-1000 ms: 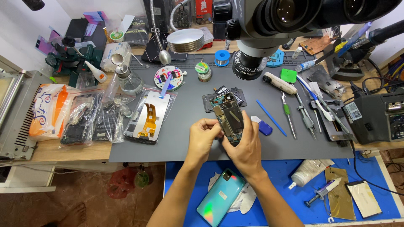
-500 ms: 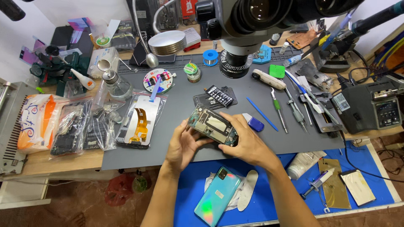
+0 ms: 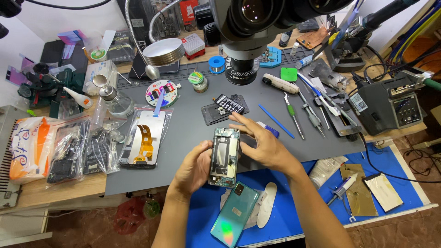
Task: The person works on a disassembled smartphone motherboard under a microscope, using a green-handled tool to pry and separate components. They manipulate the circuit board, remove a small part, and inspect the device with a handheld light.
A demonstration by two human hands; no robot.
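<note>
Fingers (image 3: 205, 148) of the left hand (image 3: 195, 167) are curling around the long left edge of an opened phone frame (image 3: 224, 156), gripping it upright over the near edge of the grey mat (image 3: 183, 133), with the thumb pressing near the frame's upper left side. Its exposed inside, with circuit parts at top and bottom, is facing the camera. The right hand (image 3: 264, 147) is hovering just beside the frame's right edge with its fingers spread wide and holding nothing; whether the palm is brushing the frame cannot be told.

Just below the frame, a teal phone back cover (image 3: 233, 213) is lying on a white cloth (image 3: 265, 210) over the blue mat (image 3: 294, 202). Beyond the right hand's fingertips, a dark phone part with a striped label (image 3: 224, 108) is resting on the grey mat, and a blue stick tool (image 3: 275, 121) is lying near a green-handled screwdriver (image 3: 293, 117). To the left, a bagged screen with an orange flex cable (image 3: 143, 138) is sitting beside other plastic bags (image 3: 76, 151) on the counter (image 3: 59, 188). At the far side, a microscope (image 3: 250, 27) is looming over the mat, and a soldering station (image 3: 388, 103) is standing at the right.
</note>
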